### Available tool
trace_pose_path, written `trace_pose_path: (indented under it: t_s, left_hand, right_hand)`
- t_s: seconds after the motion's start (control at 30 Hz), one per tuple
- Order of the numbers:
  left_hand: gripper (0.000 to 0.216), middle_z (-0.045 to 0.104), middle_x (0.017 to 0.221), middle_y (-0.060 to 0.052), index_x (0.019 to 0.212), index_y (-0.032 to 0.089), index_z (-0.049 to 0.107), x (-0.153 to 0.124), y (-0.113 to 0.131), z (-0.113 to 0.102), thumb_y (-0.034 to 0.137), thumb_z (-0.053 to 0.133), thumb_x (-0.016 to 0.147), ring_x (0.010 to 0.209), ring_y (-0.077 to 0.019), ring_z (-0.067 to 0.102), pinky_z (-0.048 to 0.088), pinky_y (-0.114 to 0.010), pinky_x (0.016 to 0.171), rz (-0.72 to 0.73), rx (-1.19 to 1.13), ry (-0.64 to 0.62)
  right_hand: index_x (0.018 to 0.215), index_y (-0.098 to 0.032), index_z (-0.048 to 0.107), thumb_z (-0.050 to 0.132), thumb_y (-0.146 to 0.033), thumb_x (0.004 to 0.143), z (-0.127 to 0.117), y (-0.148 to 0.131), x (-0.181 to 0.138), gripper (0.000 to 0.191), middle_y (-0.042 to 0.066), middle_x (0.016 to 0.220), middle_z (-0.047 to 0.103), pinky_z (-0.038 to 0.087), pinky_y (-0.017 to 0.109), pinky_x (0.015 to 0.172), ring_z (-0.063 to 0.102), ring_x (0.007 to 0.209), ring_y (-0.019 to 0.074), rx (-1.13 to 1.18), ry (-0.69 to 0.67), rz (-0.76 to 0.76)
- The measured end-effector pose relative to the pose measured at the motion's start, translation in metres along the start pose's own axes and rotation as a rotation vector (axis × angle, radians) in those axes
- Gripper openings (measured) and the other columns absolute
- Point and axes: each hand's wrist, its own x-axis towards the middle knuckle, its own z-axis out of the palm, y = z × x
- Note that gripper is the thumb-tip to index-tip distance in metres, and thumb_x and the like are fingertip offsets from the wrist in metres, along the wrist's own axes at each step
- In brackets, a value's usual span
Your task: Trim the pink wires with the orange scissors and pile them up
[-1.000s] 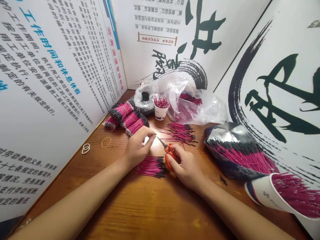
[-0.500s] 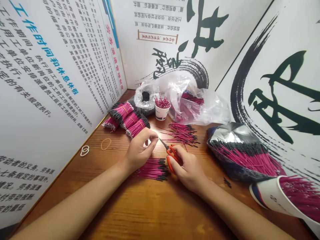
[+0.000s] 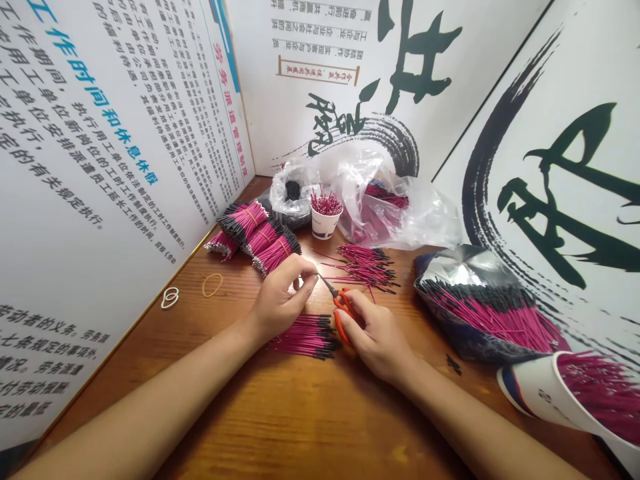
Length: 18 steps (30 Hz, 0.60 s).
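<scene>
Well, the right hand (image 3: 376, 333) holds slim, pointed scissors (image 3: 334, 291), seemingly plastic-handled.

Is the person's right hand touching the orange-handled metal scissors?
Touching: the head view shows the right hand gripping the orange-handled metal scissors by their handles.

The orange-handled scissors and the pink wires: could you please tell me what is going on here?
A person's right hand holds the orange-handled scissors, their tips close to the left hand, whose grip is pinched; anything in it is too small to tell. Nearer the person, a row of pink wires lies on the wooden table. Banded bundles lie beyond the left hand.
</scene>
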Motion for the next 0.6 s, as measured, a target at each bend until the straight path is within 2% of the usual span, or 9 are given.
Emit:
trace_pose_path:
  t_s: [0.6]
  left_hand:
    - [0.008,0.055,0.082,0.000,0.089,0.017,0.056,-0.0023,-0.0017,-0.0003,0.017,0.049,0.094,0.073,-0.0112,0.051,0.042,-0.023,0.068,-0.061,0.001,-0.026]
  right_hand:
    - [0.091,-0.020,0.053,0.047,-0.035,0.095,0.0004,-0.0008,0.0010,0.017,-0.002,0.067,0.056,0.030,0.025,0.057,0.046,0.056,0.0133,-0.008,-0.008,-0.007]
